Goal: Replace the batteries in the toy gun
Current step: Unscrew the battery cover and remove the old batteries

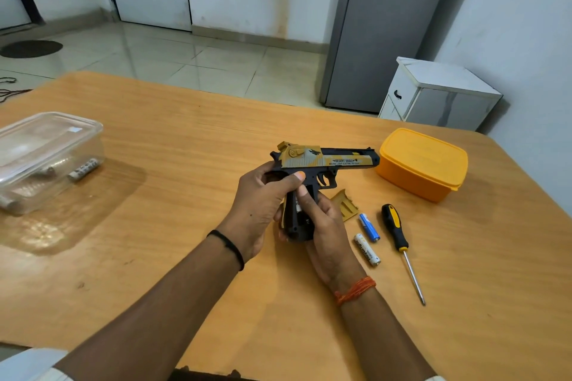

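Observation:
The black and tan toy gun (328,159) is held above the wooden table (185,139), barrel pointing right. My left hand (263,204) wraps the back of the grip. My right hand (322,226) holds the grip from the right, its thumb pressing on a battery in the open compartment. The tan compartment cover (345,206) lies on the table just right of the grip. Beside it lie a blue battery (369,227) and a white battery (367,249). A black and yellow screwdriver (399,241) lies to their right.
A closed yellow plastic box (424,164) stands right of the gun's muzzle. A clear plastic container (46,158) with several batteries inside sits at the table's left. Beyond the table are a tiled floor, a grey cabinet and a small white cabinet (439,93).

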